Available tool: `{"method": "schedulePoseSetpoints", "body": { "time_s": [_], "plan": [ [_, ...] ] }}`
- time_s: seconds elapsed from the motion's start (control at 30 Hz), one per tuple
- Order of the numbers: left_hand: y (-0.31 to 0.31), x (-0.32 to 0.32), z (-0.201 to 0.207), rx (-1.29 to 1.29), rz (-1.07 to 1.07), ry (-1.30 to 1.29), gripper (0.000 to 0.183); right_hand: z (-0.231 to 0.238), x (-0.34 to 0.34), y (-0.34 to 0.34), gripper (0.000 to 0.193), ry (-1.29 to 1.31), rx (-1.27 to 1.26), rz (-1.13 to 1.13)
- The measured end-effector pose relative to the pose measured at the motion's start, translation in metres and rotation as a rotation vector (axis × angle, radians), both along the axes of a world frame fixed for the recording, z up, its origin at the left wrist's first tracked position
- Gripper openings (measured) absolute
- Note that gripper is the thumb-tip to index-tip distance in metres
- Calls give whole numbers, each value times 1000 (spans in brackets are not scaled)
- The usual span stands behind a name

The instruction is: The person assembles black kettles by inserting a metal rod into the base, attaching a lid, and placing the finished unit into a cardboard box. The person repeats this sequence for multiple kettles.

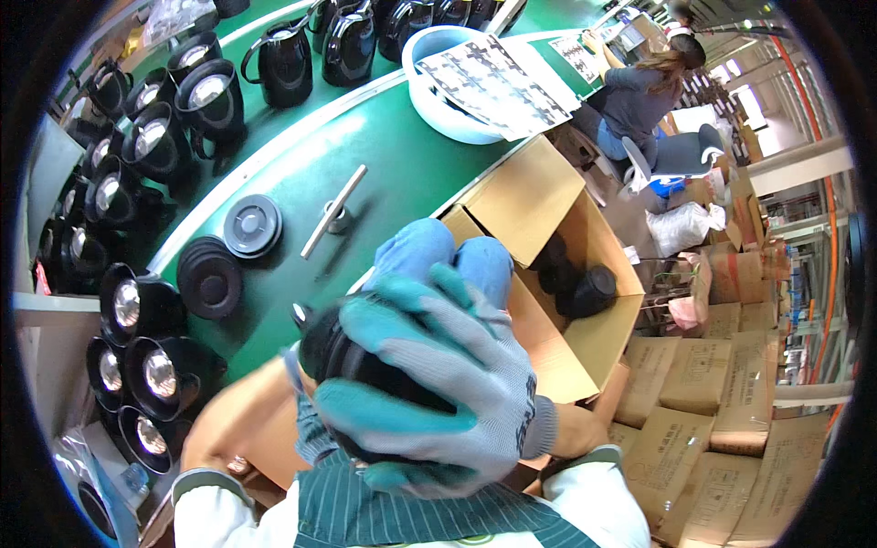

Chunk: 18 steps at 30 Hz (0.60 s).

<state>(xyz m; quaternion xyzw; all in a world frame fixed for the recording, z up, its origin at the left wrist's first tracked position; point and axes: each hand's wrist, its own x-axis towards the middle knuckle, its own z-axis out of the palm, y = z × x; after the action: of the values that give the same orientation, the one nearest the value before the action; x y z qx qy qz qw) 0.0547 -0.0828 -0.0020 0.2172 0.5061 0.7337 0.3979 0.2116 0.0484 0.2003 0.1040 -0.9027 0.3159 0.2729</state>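
Note:
My right hand (438,384), in a grey glove with teal-coated fingers, is spread and clamped over a black round kettle body (333,352) held against my lap above my blue-jeaned knees (438,251). My left forearm comes in bare from the lower left. Of my left hand, only the grey glove cuff (306,429) shows at the black body's underside; its fingers are hidden behind it. The picture is blurred around both hands.
A green worktable (384,155) carries rows of black kettles (146,137), two stacks of black round lids (210,276), a metal T-shaped tool (334,212) and a pale blue basin (429,91). An open carton (548,201) holds black parts. A seated co-worker (639,91) is at far right, with stacked cartons (694,384) below.

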Motion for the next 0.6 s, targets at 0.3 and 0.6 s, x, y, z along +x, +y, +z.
{"method": "schedulePoseSetpoints", "body": {
  "time_s": [0.3,0.6],
  "plan": [
    [1,-28,45,-51,122,647,28,-58,-6,45,64,-79,-735,-264],
    [-16,-73,18,-76,92,640,31,-130,53,77,69,-546,-980,-227]
  ]
}}
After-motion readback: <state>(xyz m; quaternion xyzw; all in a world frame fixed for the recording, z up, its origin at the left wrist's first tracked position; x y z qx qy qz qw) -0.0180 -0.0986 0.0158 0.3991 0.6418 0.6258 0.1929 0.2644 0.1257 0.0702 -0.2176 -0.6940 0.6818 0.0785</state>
